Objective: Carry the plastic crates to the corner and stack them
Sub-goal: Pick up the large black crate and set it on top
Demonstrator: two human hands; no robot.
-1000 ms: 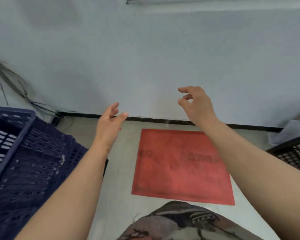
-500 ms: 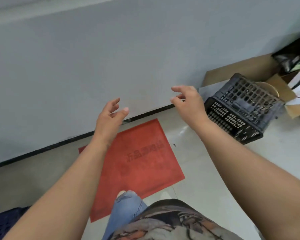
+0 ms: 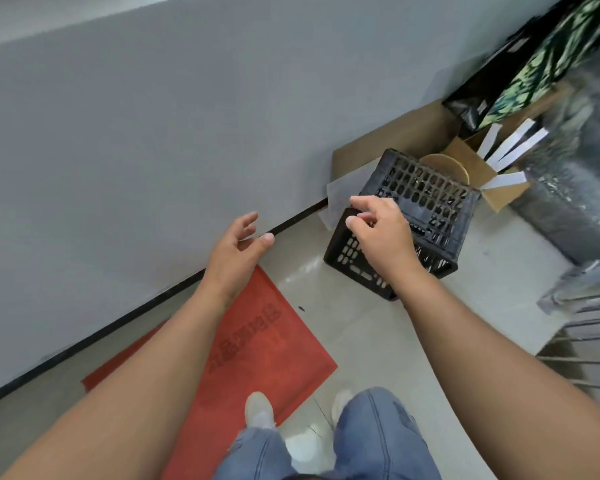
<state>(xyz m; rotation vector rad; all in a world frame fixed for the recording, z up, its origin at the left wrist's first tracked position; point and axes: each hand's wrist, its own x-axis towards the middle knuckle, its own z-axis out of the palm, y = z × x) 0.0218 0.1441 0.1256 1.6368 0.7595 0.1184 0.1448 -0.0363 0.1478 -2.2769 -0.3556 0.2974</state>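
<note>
Glossy pale floor (image 3: 361, 334) carries a flat red mat (image 3: 264, 355) and perforated black crate (image 3: 426, 202); left hand (image 3: 234, 252) and right hand (image 3: 383, 233) hover open-fingered, empty.

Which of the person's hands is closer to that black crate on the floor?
The right hand: it hangs open in front of the black crate. The left hand is off to the crate's left, above the red mat.

a storeroom corner: bare wall (image 3: 153, 133), tiled floor (image 3: 378, 341), cardboard boxes (image 3: 395, 140), a black crate (image 3: 430, 202).
</note>
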